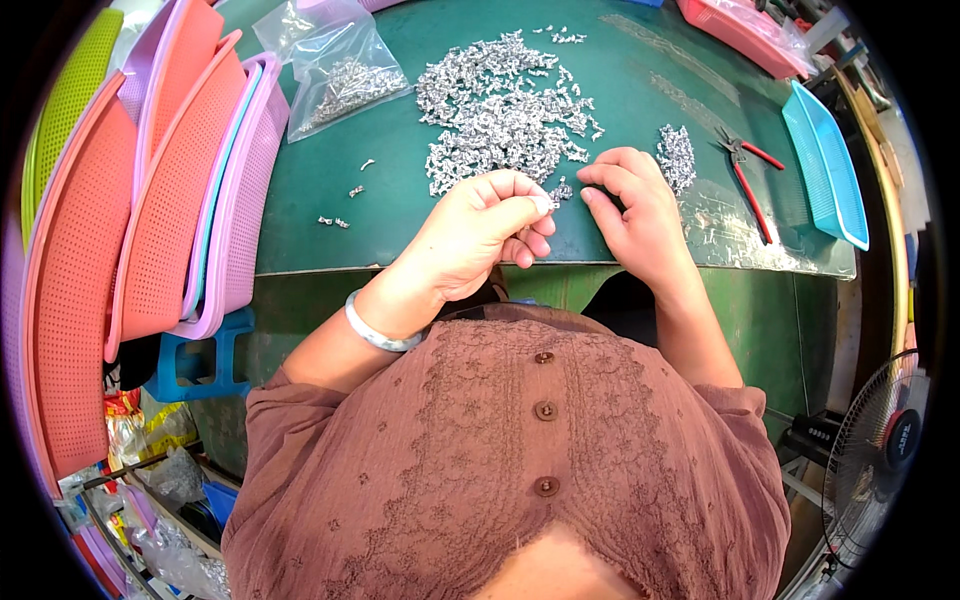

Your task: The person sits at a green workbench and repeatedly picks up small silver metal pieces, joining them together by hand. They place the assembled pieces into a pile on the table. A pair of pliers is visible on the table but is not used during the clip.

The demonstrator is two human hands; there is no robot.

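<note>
My left hand (492,222) pinches a small silvery metal piece (553,201) between thumb and forefinger, just above the near edge of the green table. To its right, my right hand (637,208) rests with curled fingers at the table; its fingertips are beside a few small metal pieces (562,189), and whether it grips anything is hidden. Beyond both hands spreads a large pile of small silvery metal parts (510,110). A smaller heap of similar parts (676,158) lies right of my right hand. Several loose pieces (334,222) are scattered left of my left hand.
Red-handled pliers (745,180) lie at the right, near a blue plastic basket (826,165). A clear bag of metal parts (350,85) sits at the back left. Stacked coloured baskets (80,270) crowd the left edge. A fan (880,450) stands at the lower right.
</note>
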